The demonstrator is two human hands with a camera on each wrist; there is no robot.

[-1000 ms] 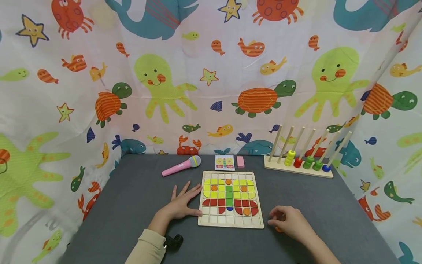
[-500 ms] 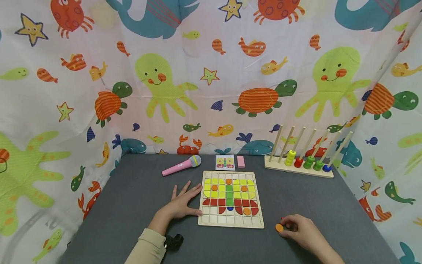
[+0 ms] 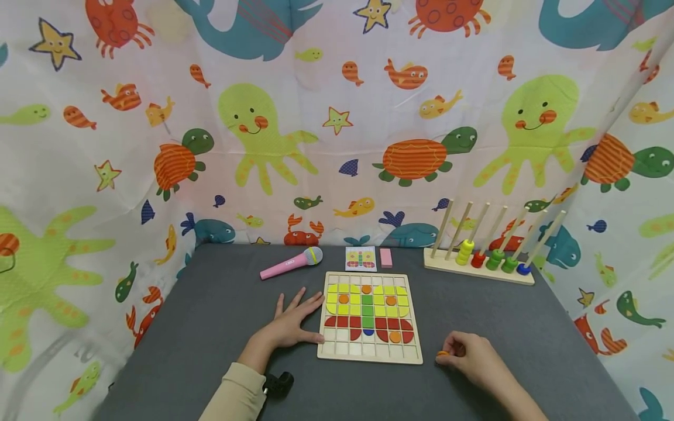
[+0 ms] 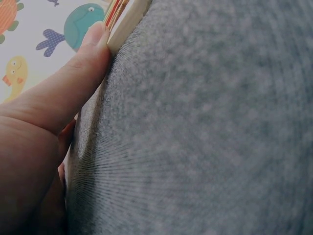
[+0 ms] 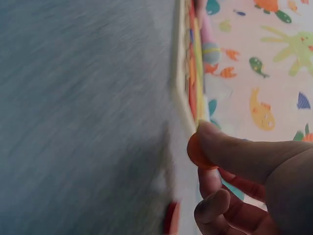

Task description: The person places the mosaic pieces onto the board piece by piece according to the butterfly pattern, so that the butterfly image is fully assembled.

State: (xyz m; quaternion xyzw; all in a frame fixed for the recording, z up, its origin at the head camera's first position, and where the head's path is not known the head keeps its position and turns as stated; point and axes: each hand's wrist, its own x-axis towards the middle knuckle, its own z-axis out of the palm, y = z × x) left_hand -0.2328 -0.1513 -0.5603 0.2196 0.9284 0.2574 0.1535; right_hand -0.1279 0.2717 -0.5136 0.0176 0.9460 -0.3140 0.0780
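Observation:
A wooden grid board lies on the dark table, with yellow, red, green, orange and blue flat pieces set in a pattern. My left hand is at its left side, fingers spread, thumb and fingertips right at the edge. In the left wrist view the thumb presses the board's side. Right of the board, my right hand pinches an orange round piece between thumb and finger. Below that hand, in the right wrist view, a red piece is on the table.
Behind the board stand a small pattern card and a pink block. A pink toy microphone lies at the back left. At the back right is a wooden peg stand with colored rings. A patterned curtain encloses the table.
My right hand shifted right and toward the person, showing the orange piece flat with a bit of red, then came back slightly, pinching the orange piece. The left hand stays put.

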